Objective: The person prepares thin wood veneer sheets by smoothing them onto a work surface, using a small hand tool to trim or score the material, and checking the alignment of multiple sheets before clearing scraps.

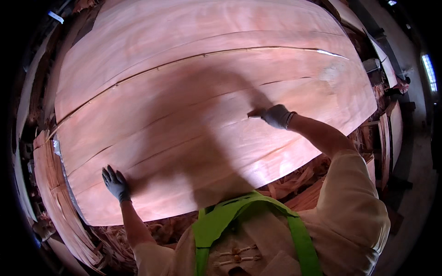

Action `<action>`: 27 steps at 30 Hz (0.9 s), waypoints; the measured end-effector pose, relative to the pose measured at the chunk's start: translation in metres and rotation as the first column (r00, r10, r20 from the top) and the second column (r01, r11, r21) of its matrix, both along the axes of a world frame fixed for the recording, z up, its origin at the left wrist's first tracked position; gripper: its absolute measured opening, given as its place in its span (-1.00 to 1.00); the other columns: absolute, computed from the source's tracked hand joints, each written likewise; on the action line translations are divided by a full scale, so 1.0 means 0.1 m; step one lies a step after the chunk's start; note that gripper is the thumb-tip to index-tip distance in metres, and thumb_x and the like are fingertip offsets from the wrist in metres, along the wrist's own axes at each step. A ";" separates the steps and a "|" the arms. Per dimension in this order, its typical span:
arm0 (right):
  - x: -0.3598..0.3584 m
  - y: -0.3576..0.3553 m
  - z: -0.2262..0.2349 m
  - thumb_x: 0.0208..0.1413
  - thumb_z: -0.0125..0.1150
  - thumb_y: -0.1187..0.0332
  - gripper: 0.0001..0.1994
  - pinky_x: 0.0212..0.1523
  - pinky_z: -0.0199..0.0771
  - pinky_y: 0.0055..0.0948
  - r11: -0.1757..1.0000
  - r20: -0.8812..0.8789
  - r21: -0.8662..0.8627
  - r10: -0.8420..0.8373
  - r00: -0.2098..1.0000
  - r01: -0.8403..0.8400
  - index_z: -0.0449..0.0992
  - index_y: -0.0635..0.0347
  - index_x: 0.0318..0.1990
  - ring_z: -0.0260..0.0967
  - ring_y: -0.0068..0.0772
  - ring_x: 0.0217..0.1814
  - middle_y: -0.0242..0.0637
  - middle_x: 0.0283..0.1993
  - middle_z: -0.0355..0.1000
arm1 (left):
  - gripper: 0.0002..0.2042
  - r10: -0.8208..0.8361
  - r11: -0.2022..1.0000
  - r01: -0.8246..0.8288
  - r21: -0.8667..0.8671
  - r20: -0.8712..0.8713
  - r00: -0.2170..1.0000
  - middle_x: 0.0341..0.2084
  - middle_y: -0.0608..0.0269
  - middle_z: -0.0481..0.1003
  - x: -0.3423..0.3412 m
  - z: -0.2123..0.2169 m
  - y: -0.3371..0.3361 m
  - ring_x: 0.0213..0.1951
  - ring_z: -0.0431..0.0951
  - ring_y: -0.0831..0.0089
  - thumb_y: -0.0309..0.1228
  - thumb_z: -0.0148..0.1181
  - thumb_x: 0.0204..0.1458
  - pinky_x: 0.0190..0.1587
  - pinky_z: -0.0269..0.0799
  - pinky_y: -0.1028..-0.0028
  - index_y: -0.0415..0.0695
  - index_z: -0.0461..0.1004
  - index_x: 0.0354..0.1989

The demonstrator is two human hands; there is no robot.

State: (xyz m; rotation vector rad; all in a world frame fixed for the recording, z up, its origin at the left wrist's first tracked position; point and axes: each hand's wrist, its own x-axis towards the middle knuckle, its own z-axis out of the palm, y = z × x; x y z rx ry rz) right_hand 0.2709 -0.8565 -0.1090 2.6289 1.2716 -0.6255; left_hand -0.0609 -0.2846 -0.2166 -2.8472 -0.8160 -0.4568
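Observation:
A large, thin, pinkish wood veneer sheet point(285, 99) lies in front of me, with long seams or splits running across it. My left hand point(116, 185), in a grey glove, rests flat near the sheet's lower left edge with its fingers out. Right of the middle, my right hand point(277, 116), gloved in grey too, is closed at the surface beside a seam. A short dark brown tip point(254, 112) juts from its left side; whether it is a finger or a held thing is unclear. My shadow darkens the middle of the sheet.
A thin brown strip or raised edge point(205, 55) curves across the veneer, ending at a bright gap point(332, 54) on the right. Torn veneer scraps point(299, 181) lie below the near edge. Stacked strips point(57, 202) stand at the left, more veneer pieces point(391, 133) at the right.

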 end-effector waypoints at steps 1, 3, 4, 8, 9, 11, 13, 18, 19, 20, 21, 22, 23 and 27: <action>0.04 -0.07 0.05 0.17 -0.19 0.36 -0.60 -0.52 0.43 -0.36 0.985 -0.010 -0.168 -0.041 0.999 0.039 0.32 -0.47 0.08 0.45 -0.29 -0.45 -0.28 -0.19 0.44 | -0.54 0.001 1.000 -0.001 -0.012 -0.009 1.000 0.19 -0.08 0.11 0.01 0.02 -0.04 0.20 0.09 -0.05 -0.19 -0.16 0.13 0.20 0.03 0.17 -0.07 0.17 0.20; 0.16 -0.31 -0.35 0.16 -0.12 0.24 -0.67 -0.36 0.42 -0.36 0.992 -0.045 0.108 -0.055 0.997 0.059 0.35 -0.44 0.06 0.43 -0.24 -0.27 -0.26 -0.09 0.41 | -0.50 0.009 0.997 -0.006 0.081 -0.031 0.999 0.19 -0.11 0.09 0.12 0.01 -0.15 0.21 0.06 -0.07 -0.16 -0.19 0.15 0.21 -0.01 0.10 -0.11 0.09 0.23; 0.21 -0.32 -0.38 0.16 -0.08 0.18 -0.70 -0.28 0.42 -0.36 0.966 -0.046 0.250 -0.061 0.997 0.071 0.37 -0.42 0.05 0.42 -0.21 -0.18 -0.25 -0.04 0.40 | -0.49 0.014 0.983 -0.014 0.181 -0.001 1.000 0.20 -0.11 0.08 0.29 0.01 -0.32 0.22 0.05 -0.07 -0.16 -0.20 0.15 0.21 -0.03 0.09 -0.13 0.06 0.24; 0.28 -0.13 -0.21 0.02 0.08 -0.02 -0.58 -0.11 0.25 -0.27 0.828 -0.277 0.483 -0.166 0.946 0.286 0.37 0.21 -0.28 0.28 -0.15 -0.11 -0.13 -0.23 0.36 | -0.43 -0.280 0.939 0.313 -0.146 0.209 0.937 0.26 -0.12 -0.08 1.43 0.27 -2.20 0.29 -0.11 0.02 -0.15 -0.18 0.14 0.28 -0.26 0.11 -0.22 0.00 0.25; 0.28 -0.13 -0.15 0.02 0.11 0.01 -0.60 -0.14 0.25 -0.26 0.845 -0.153 0.509 -0.100 0.983 0.165 0.36 0.22 -0.31 0.28 -0.14 -0.15 -0.11 -0.26 0.35 | -0.42 -0.333 0.912 0.356 -0.205 0.136 0.933 0.26 -0.11 -0.09 1.71 0.44 -2.85 0.30 -0.14 0.03 -0.18 -0.16 0.11 0.29 -0.30 0.14 -0.24 -0.03 0.25; 0.30 -0.28 -0.41 -0.07 0.17 0.01 -0.60 -0.15 0.27 -0.19 0.731 -0.149 0.655 -0.122 0.981 0.190 0.38 0.22 -0.33 0.30 -0.05 -0.16 -0.07 -0.30 0.36 | -0.39 -0.431 0.836 0.431 -0.339 0.078 0.899 0.27 -0.10 -0.10 2.22 0.55 -3.86 0.30 -0.16 0.02 -0.21 -0.13 0.08 0.30 -0.34 0.16 -0.27 -0.05 0.26; 0.30 -0.30 -0.16 -0.06 0.16 0.06 -0.63 -0.15 0.32 -0.18 0.777 -0.127 0.607 -0.110 0.986 0.164 0.46 0.17 -0.24 0.35 -0.08 -0.08 -0.08 -0.20 0.42 | -0.37 -0.415 0.803 0.418 -0.424 0.106 0.904 0.27 -0.11 -0.10 2.51 0.39 -4.34 0.30 -0.16 0.01 -0.21 -0.10 0.05 0.31 -0.33 0.16 -0.29 -0.06 0.25; 0.52 -0.78 -0.49 0.03 -0.05 0.29 -0.78 -0.38 0.40 -0.11 0.970 0.039 0.198 0.132 0.990 -0.137 0.50 0.01 -0.21 0.46 -0.18 -0.25 -0.24 -0.31 0.49 | -0.39 -0.414 0.868 0.385 -0.315 -0.028 0.910 0.27 -0.09 -0.09 2.69 0.40 -4.69 0.29 -0.12 -0.01 -0.27 -0.06 0.01 0.29 -0.24 0.13 -0.23 -0.02 0.25; 0.63 -0.95 -0.36 0.04 -0.06 0.30 -0.77 -0.39 0.40 -0.11 0.964 0.018 0.235 0.125 0.992 -0.125 0.50 0.00 -0.20 0.46 -0.18 -0.25 -0.24 -0.31 0.49 | -0.39 -0.421 0.875 0.396 -0.278 -0.036 0.906 0.27 -0.08 -0.09 2.68 0.41 -4.69 0.29 -0.11 -0.01 -0.28 -0.06 0.00 0.28 -0.21 0.11 -0.19 -0.01 0.25; 0.75 -1.13 -0.24 0.04 -0.07 0.30 -0.77 -0.40 0.41 -0.11 0.956 -0.004 0.271 0.117 0.993 -0.112 0.50 -0.01 -0.19 0.47 -0.19 -0.25 -0.23 -0.31 0.49 | -0.40 -0.430 0.881 0.408 -0.241 -0.045 0.902 0.27 -0.07 -0.09 2.69 0.42 -4.68 0.28 -0.10 0.00 -0.29 -0.05 -0.01 0.27 -0.19 0.10 -0.14 0.01 0.25; 0.87 -1.36 -0.12 0.04 -0.06 0.30 -0.77 -0.39 0.41 -0.13 0.947 -0.057 0.311 0.102 0.993 -0.080 0.50 -0.02 -0.19 0.46 -0.19 -0.28 -0.24 -0.32 0.49 | -0.40 -0.442 0.883 0.423 -0.204 -0.054 0.895 0.27 -0.07 -0.08 2.68 0.43 -4.67 0.28 -0.09 0.00 -0.29 -0.04 -0.02 0.26 -0.17 0.09 -0.10 0.02 0.25; 1.00 -1.61 -0.04 0.04 -0.05 0.30 -0.77 -0.37 0.41 -0.16 0.936 -0.100 0.350 0.082 0.992 -0.042 0.51 -0.04 -0.19 0.46 -0.19 -0.31 -0.24 -0.34 0.49 | -0.41 -0.437 0.881 0.415 -0.227 -0.052 0.898 0.27 -0.03 -0.07 2.72 0.42 -4.68 0.27 -0.06 -0.01 -0.32 -0.02 -0.04 0.24 -0.12 0.07 0.01 0.05 0.24; 1.11 -1.81 -0.26 0.01 0.05 0.24 -0.77 -0.30 0.40 -0.23 0.912 -0.111 0.388 -0.095 0.989 0.131 0.50 -0.01 -0.18 0.43 -0.20 -0.21 -0.24 -0.25 0.47 | -0.41 -0.437 0.883 0.415 -0.217 -0.063 0.897 0.27 -0.03 -0.07 2.76 0.42 -4.71 0.27 -0.06 -0.01 -0.33 -0.02 -0.05 0.24 -0.12 0.07 0.01 0.05 0.25; 1.69 -2.67 -0.33 0.03 -0.02 -0.13 -0.53 -0.12 0.28 -0.19 0.882 -0.228 0.423 -0.117 0.967 0.207 0.39 -0.02 -0.05 0.32 -0.08 -0.03 -0.12 -0.06 0.37 | -0.38 -0.414 0.899 0.390 -0.200 -0.099 0.905 0.27 -0.02 -0.07 2.79 0.39 -4.75 0.26 -0.05 -0.01 -0.36 0.00 -0.08 0.23 -0.12 0.08 0.00 0.05 0.25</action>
